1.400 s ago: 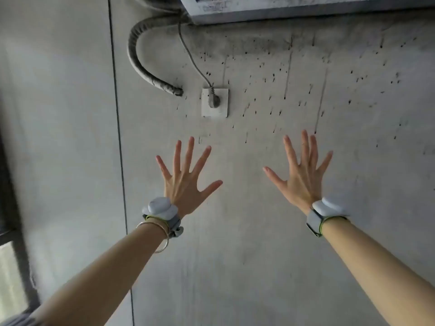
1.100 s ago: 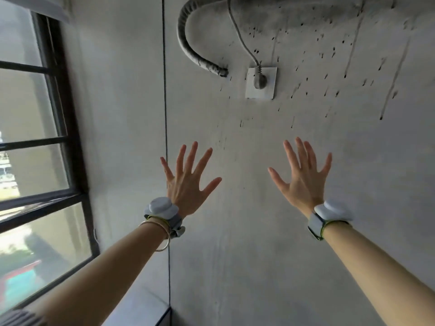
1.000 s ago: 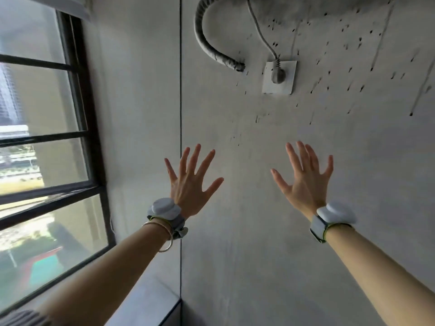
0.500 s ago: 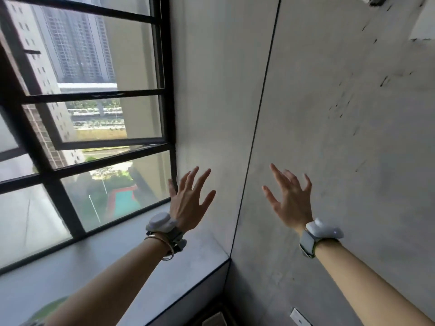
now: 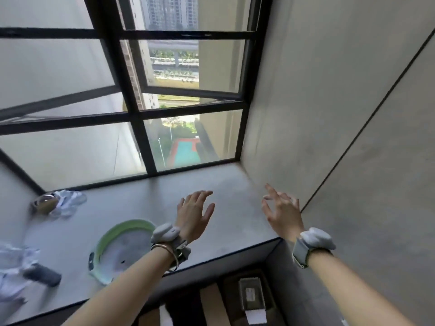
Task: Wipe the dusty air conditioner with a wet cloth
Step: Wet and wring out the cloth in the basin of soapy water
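Observation:
My left hand point(image 5: 195, 212) hovers above the grey window ledge point(image 5: 223, 201), fingers straight and relaxed, holding nothing. My right hand point(image 5: 282, 211) is raised beside it near the wall corner, fingers spread and empty. Both wrists carry white trackers. A green-rimmed basin point(image 5: 117, 245) with a pale inside sits on the ledge just left of my left forearm. The air conditioner is out of view. No cloth is clearly identifiable; crumpled white material point(image 5: 68, 202) lies at the ledge's far left.
A black-framed window point(image 5: 141, 118) stands behind the ledge, a concrete wall point(image 5: 353, 137) to the right. A metal bowl point(image 5: 44, 203) sits far left, a dark remote-like object point(image 5: 42, 275) and crumpled plastic point(image 5: 11, 274) at near left. Cardboard boxes point(image 5: 235, 300) lie below the ledge.
The view has swung down and left from the stained wall, socket and air conditioner to the window ledge. Both hands have lowered with it and stayed empty, fingers now more relaxed.

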